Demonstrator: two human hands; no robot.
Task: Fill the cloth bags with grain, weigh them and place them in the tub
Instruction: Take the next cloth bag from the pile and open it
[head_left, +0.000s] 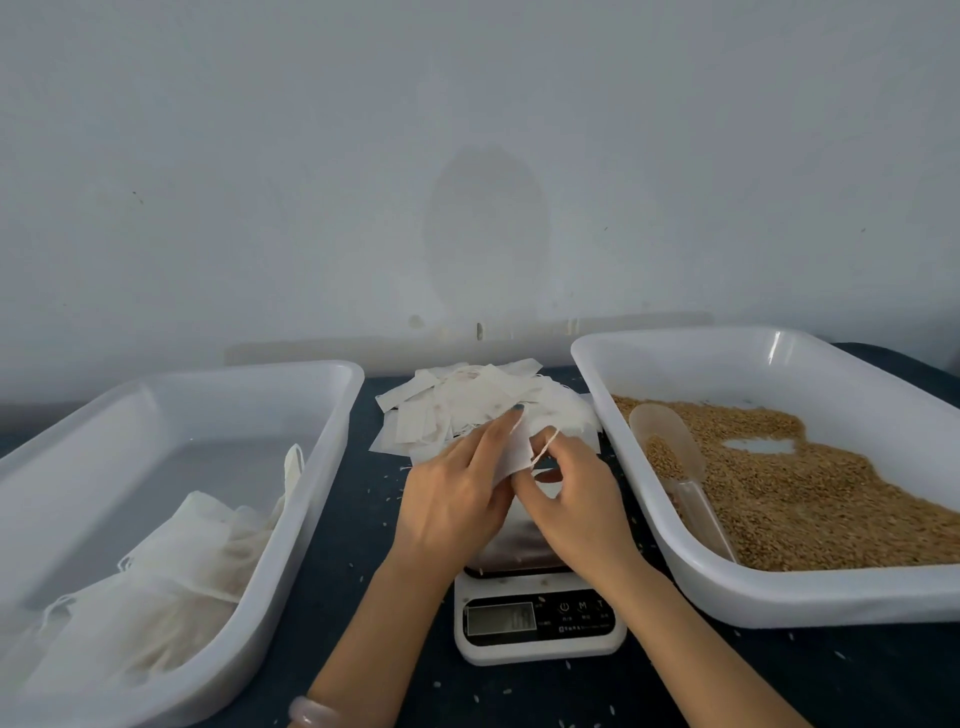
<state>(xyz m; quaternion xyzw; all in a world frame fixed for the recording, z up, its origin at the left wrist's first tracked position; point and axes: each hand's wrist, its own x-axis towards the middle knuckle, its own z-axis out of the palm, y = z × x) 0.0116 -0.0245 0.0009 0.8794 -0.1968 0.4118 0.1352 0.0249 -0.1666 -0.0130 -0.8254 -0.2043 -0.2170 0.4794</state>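
Observation:
Both hands meet above the scale (540, 618) on one empty white cloth bag (511, 454). My left hand (457, 488) holds the bag from the left, fingers reaching up along it. My right hand (566, 488) pinches the bag's edge, its drawstring looped over the fingers. Just behind them lies a pile of empty cloth bags (467, 405). The left tub (291, 467) holds several filled bags (171, 577). The right tub (779, 587) holds brown grain (810, 493) and a clear plastic scoop (670, 441) with some grain in it.
The dark table (358, 540) carries scattered loose grains around the scale. A pale wall stands close behind the tubs. A pale bangle (311, 712) circles my left wrist at the bottom edge.

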